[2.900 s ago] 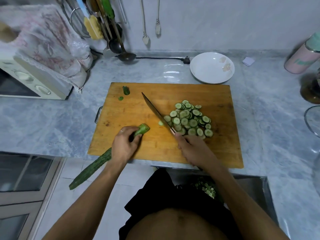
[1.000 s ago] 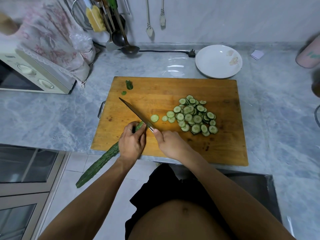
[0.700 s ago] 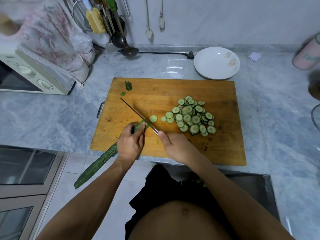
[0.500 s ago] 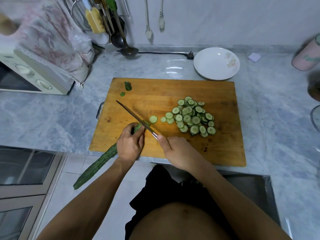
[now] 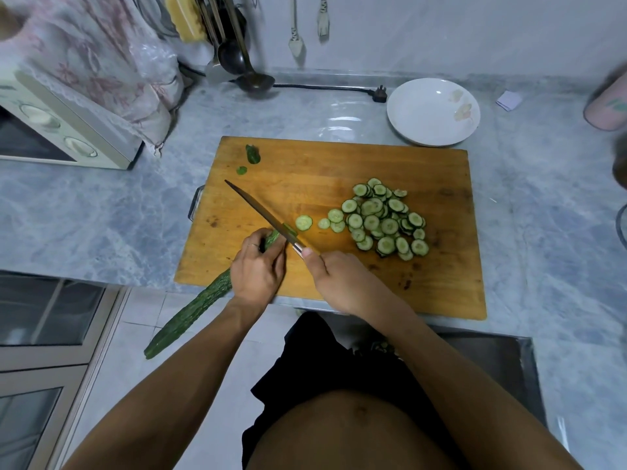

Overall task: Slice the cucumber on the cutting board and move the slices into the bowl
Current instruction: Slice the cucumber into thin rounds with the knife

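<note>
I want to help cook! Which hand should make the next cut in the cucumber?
The right hand. It already holds the knife, with the blade at the cut end of the cucumber. The left hand is busy holding the cucumber on the cutting board.

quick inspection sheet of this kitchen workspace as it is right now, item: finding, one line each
surface: grey marble counter bearing a wooden cutting board.
job's things: cucumber lies on the board, its uncut end overhanging the counter edge; pile of slices on the board's right half; white bowl behind the board, holding no slices.
clutter: two green offcuts near the board's far left corner.
grippers: left hand holds the cucumber; right hand grips the knife, blade at the cut end.
cables: black cord with plug along the wall.
surroundings: oven at left, hanging utensils, sink at front right.
</note>
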`<action>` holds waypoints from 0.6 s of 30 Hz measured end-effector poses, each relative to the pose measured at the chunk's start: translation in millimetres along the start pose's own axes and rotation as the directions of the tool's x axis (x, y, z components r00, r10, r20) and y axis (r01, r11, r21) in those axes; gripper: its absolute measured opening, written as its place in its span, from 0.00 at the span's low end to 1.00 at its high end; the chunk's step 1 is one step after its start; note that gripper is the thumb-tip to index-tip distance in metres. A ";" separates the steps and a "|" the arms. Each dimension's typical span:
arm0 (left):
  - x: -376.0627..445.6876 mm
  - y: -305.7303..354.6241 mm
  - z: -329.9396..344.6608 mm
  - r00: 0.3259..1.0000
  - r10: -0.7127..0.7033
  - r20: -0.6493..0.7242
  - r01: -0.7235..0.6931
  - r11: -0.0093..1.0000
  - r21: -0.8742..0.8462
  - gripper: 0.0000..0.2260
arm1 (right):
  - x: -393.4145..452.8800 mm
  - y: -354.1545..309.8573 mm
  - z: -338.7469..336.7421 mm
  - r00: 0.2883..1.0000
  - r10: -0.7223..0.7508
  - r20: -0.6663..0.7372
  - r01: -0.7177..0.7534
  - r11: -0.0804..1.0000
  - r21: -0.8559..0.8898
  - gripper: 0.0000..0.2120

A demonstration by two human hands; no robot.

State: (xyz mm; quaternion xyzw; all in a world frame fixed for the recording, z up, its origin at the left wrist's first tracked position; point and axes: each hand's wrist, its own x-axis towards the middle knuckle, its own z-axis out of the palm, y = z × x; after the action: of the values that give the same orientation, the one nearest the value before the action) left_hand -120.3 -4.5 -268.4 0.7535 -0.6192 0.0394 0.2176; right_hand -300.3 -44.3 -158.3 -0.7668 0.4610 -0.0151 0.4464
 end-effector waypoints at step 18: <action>-1.8 1.4 -2.9 1.000 -0.024 0.018 0.025 0.999 -0.035 0.13 | 16.4 8.4 0.4 0.998 0.053 -0.016 -0.052 0.997 0.050 0.30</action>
State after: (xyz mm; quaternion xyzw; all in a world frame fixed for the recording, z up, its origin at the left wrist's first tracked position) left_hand -121.4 -2.0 -265.9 0.7574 -0.6124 0.0192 0.2258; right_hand -296.5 -57.3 -170.9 -0.7428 0.4845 -0.0216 0.4616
